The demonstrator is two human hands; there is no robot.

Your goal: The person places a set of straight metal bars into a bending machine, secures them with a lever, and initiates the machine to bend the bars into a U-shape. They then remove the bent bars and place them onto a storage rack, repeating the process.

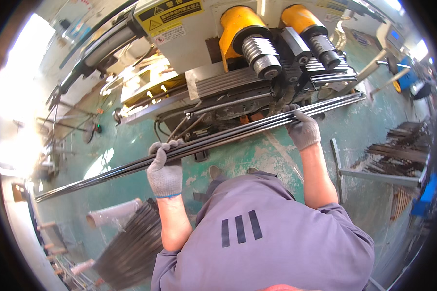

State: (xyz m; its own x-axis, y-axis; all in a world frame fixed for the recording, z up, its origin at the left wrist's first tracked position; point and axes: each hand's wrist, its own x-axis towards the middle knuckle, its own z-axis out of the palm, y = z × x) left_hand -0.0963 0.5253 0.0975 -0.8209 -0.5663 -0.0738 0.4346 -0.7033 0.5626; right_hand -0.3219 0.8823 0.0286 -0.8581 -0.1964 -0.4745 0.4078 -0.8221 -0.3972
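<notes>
A bundle of several long, thin dark metal rods (228, 136) stretches across in front of me, its left end lower in the picture than its right. My left hand (165, 169), in a grey knit work glove, is closed around the bundle left of its middle. Further right, my right hand (303, 128), gloved the same way, grips the bundle too. Just beyond the rods stands a machine with two ribbed steel rollers (261, 54) on orange-yellow housings (243, 26). Beside the rollers lie more rods (332, 77) on the machine.
A stack of dark metal bars (398, 150) rests on a metal stand (381, 177) at the right. Lower left lie a pile of dark strips (133, 247) and a wrapped roll (114, 212). A control box (392, 38) stands at the far right. The floor (257, 153) is worn green.
</notes>
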